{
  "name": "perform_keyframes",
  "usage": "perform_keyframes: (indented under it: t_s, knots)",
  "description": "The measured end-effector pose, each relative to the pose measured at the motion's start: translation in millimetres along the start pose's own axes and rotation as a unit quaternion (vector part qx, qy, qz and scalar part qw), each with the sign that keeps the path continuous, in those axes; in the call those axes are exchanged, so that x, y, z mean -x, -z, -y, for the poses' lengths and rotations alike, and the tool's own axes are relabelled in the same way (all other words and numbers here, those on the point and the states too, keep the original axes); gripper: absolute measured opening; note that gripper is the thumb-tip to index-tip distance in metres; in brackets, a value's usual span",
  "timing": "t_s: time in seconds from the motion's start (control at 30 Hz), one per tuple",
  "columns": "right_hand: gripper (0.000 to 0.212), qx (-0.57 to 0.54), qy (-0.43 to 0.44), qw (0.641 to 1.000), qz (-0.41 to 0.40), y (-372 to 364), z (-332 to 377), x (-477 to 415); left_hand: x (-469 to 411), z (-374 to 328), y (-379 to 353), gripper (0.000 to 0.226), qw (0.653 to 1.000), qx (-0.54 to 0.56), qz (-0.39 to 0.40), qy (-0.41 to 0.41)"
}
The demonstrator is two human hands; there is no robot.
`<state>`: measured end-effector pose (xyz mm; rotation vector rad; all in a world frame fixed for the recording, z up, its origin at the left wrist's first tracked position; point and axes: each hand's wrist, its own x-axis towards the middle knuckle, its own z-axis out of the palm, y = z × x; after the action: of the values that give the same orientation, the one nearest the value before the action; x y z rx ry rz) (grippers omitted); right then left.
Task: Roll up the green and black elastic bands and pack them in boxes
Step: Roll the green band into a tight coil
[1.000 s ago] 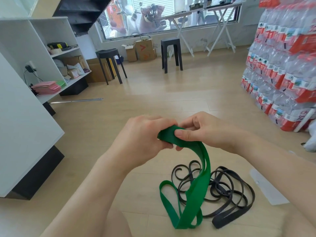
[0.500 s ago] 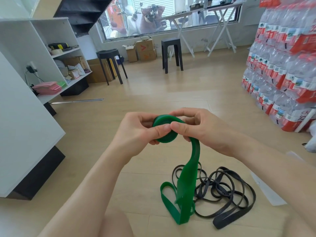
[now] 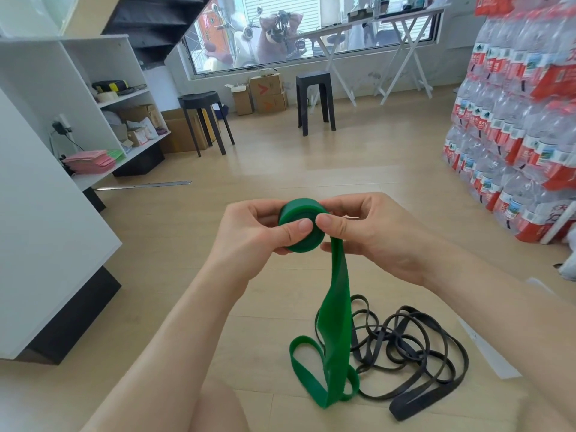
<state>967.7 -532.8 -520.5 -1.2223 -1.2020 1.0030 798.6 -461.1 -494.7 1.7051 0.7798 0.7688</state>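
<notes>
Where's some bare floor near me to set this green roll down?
Bare wooden floor lies ahead, between the black plastic stool and the green elastic band; another patch borders the white cabinet on your left. Tangled black elastic bands crowd the right.

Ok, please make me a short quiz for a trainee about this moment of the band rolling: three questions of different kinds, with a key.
1. True or false: the thin black elastic band lies loose on the pale wooden floor, and no hand touches it.
2. Choose one: the wide green elastic band is A) fully rolled; B) partly rolled, its tail hanging down to the floor; C) lying flat and unrolled.
3. Fill in: the green roll is pinched between the left hand and the ____ hand.

Key: 1 true; 2 B; 3 right, the right hand.
</notes>
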Motion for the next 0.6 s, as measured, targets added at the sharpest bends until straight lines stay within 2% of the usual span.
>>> perform_keyframes:
  t_s: [0.2,0.37,0.5,0.6]
  knots:
    - [0.043,-0.010,0.001,0.998,-0.058,-2.6,-4.4,-4.3,-0.7,0.6,-5.8,0.021,0.998,0.034,-0.055,0.013]
    - [0.047,-0.078,-0.023,0.995,-0.060,-6.6,-9.1,-5.3,-0.9,0.4,-11.2,0.040,0.995,0.070,-0.077,-0.002]
    - [0.041,-0.099,-0.021,0.993,-0.059,-4.4,-11.1,-7.1,-2.6,4.2,-11.9,0.041,0.998,0.055,-0.029,-0.017]
    - [0.040,-0.097,-0.040,0.993,-0.053,5.2,-12.7,-6.9,-4.5,11.8,-6.4,0.058,0.997,-0.040,0.062,-0.025]
